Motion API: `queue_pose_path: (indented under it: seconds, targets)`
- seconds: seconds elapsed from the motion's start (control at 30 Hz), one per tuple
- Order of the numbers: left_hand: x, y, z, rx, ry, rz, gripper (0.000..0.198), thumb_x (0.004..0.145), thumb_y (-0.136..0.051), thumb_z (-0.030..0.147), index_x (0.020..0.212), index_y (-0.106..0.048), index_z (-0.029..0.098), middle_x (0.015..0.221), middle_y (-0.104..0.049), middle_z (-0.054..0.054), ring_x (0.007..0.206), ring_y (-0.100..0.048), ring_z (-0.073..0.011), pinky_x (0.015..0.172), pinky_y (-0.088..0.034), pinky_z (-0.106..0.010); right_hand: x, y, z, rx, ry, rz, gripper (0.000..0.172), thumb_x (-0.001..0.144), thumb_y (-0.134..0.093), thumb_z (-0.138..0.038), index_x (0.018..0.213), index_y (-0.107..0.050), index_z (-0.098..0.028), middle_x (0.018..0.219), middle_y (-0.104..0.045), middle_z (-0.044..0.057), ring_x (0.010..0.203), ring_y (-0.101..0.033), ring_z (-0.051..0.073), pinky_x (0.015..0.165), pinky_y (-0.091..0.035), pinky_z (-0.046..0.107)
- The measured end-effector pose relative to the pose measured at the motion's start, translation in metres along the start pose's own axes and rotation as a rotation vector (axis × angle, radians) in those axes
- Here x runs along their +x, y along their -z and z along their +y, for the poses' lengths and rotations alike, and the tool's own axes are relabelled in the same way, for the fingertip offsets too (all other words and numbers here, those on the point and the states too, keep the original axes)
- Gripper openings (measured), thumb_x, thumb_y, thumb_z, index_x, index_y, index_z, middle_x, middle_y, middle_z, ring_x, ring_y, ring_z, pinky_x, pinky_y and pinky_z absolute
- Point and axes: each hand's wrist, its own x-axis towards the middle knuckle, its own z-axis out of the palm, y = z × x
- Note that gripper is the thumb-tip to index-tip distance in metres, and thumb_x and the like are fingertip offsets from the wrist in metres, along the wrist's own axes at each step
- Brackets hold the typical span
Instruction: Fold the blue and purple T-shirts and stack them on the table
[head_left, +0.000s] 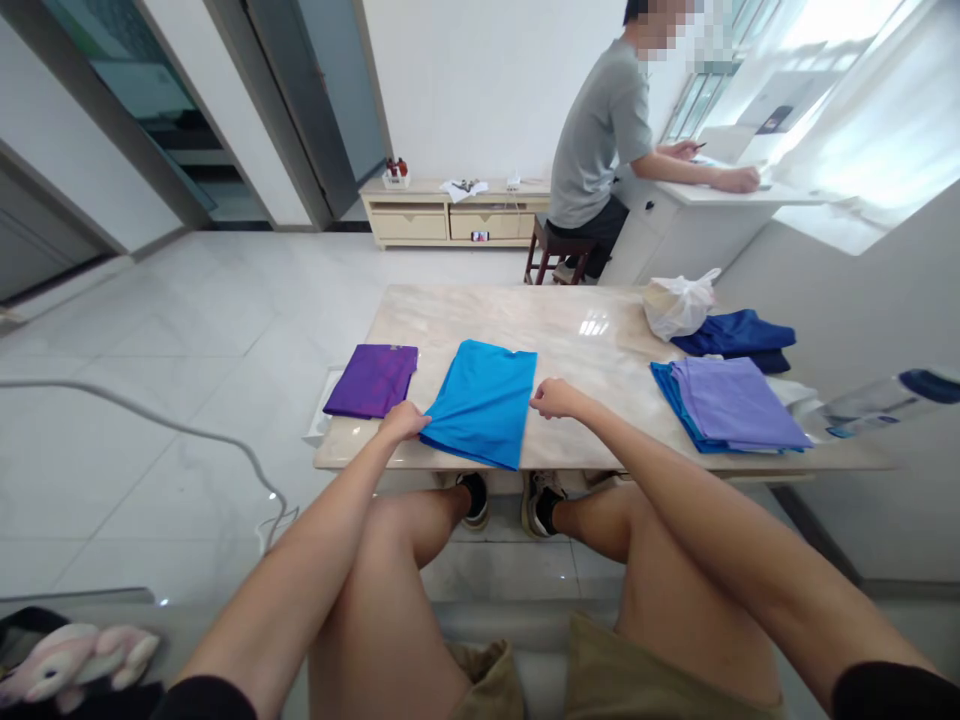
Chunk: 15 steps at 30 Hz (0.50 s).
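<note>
Left hand (pixel 405 420) and right hand (pixel 555 398) pinch the half-folded turquoise shirt (pixel 484 400); purple shirt (pixel 373 380) lies folded at nine o'clock, stack (pixel 731 402) at three.

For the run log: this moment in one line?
left hand: holds blue garment | right hand: holds blue garment | garment: folded, on table

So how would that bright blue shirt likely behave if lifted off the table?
Probably floppy: the blue shirt lies flat in thin folded layers, and its near edge seems to drape over the table rim. Likely light, since the left hand and right hand pinch only its edges. It may slide easily on the glossy top.
</note>
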Motion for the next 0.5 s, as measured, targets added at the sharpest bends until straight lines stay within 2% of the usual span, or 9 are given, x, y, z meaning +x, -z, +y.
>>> queue_pose_path:
  seconds: [0.1, 0.23, 0.3, 0.37, 0.4, 0.5]
  targets:
    - [0.0, 0.001, 0.002, 0.104, -0.011, 0.044, 0.029, 0.084, -0.084, 0.048, 0.078, -0.075, 0.021, 0.079, -0.08, -0.013, 0.099, -0.081, -0.0348, 0.085, -0.057, -0.033, 0.002, -0.014, 0.004, -0.13, 0.028, -0.008, 0.026, 0.096, -0.07, -0.023, 0.073, -0.078, -0.014, 0.064, -0.074, 0.011, 0.077, -0.079, 0.029, 0.08, -0.061, 0.033]
    - [0.007, -0.003, 0.011, 0.183, -0.058, 0.112, 0.034, 0.091, -0.078, 0.053, 0.105, -0.077, 0.022, 0.117, -0.083, -0.017, 0.119, -0.077, -0.0357, 0.091, -0.055, -0.034, 0.001, -0.031, -0.004, -0.229, 0.177, 0.021, 0.017, 0.102, -0.07, -0.028, 0.101, -0.08, -0.015, 0.109, -0.082, 0.018, 0.111, -0.078, 0.033, 0.094, -0.058, 0.033]
    - [0.013, -0.008, 0.015, 0.215, -0.077, 0.135, 0.036, 0.095, -0.074, 0.052, 0.115, -0.076, 0.022, 0.129, -0.081, -0.017, 0.124, -0.075, -0.0353, 0.093, -0.055, -0.034, -0.004, -0.042, -0.01, -0.252, 0.275, 0.015, 0.027, 0.1, -0.078, -0.04, 0.115, -0.077, -0.018, 0.127, -0.078, 0.017, 0.122, -0.074, 0.033, 0.099, -0.057, 0.033]
    - [0.021, -0.012, 0.02, 0.245, -0.09, 0.145, 0.035, 0.098, -0.071, 0.051, 0.119, -0.075, 0.023, 0.132, -0.08, -0.016, 0.125, -0.074, -0.0348, 0.094, -0.055, -0.035, -0.011, -0.056, -0.015, -0.296, 0.405, -0.008, 0.045, 0.093, -0.087, -0.052, 0.122, -0.075, -0.02, 0.132, -0.075, 0.017, 0.125, -0.072, 0.034, 0.1, -0.056, 0.034]
    - [0.025, -0.014, 0.021, 0.259, -0.096, 0.147, 0.034, 0.098, -0.071, 0.05, 0.119, -0.076, 0.024, 0.133, -0.08, -0.016, 0.125, -0.074, -0.0343, 0.094, -0.055, -0.035, -0.014, -0.062, -0.017, -0.326, 0.474, -0.021, 0.048, 0.092, -0.088, -0.053, 0.123, -0.074, -0.02, 0.132, -0.075, 0.017, 0.124, -0.072, 0.034, 0.1, -0.057, 0.034]
    - [0.034, -0.016, 0.024, 0.299, -0.104, 0.134, 0.029, 0.099, -0.069, 0.046, 0.115, -0.079, 0.024, 0.13, -0.081, -0.015, 0.126, -0.074, -0.0343, 0.095, -0.055, -0.035, -0.019, -0.078, -0.017, -0.392, 0.591, -0.062, 0.031, 0.101, -0.079, -0.041, 0.123, -0.075, -0.019, 0.129, -0.075, 0.018, 0.123, -0.072, 0.032, 0.099, -0.056, 0.034]
